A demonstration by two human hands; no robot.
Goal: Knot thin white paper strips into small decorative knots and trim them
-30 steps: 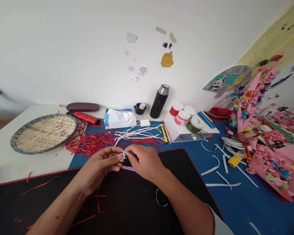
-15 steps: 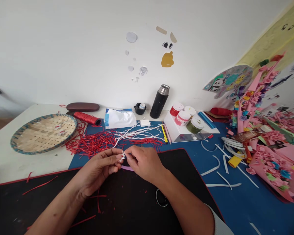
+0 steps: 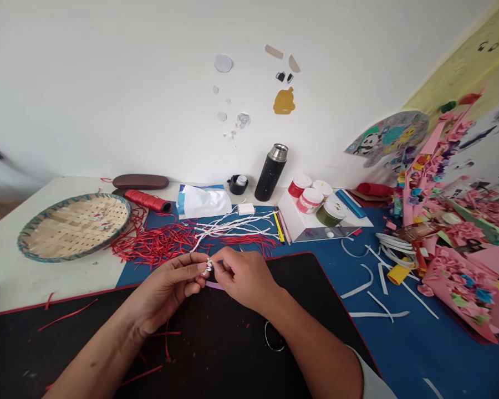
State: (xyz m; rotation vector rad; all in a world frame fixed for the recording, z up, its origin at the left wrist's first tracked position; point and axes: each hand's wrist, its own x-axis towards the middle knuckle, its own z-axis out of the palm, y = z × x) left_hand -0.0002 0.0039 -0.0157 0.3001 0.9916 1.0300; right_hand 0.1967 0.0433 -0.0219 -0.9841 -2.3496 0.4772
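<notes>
My left hand [image 3: 174, 285] is closed in a pinch, thumb against fingers, on a small knotted piece of white cord [image 3: 209, 266]. From the other side my right hand [image 3: 245, 277] meets it, its thumb and index finger pressed together at the knot's right edge. The fingertips cover part of the knot, and the strand in the right pinch is hardly visible. A small pointed tip shows just above the right knuckles; what it belongs to is hidden. Below the fingers a purple strip [image 3: 214, 285] lies on the black mat [image 3: 216, 354].
Red cords [image 3: 162, 241] and white cords [image 3: 233, 226] lie behind my hands. A woven basket [image 3: 70, 230] stands left, with a red thread spool [image 3: 147, 200] beside it. A black flask [image 3: 271, 173] stands by the wall. White strips [image 3: 378, 314] and pink paper flowers [image 3: 461, 277] lie right.
My right hand has shifted very slightly, and a small pointed tip now shows above its knuckles. My left hand keeps its pinch on the knotted white cord.
</notes>
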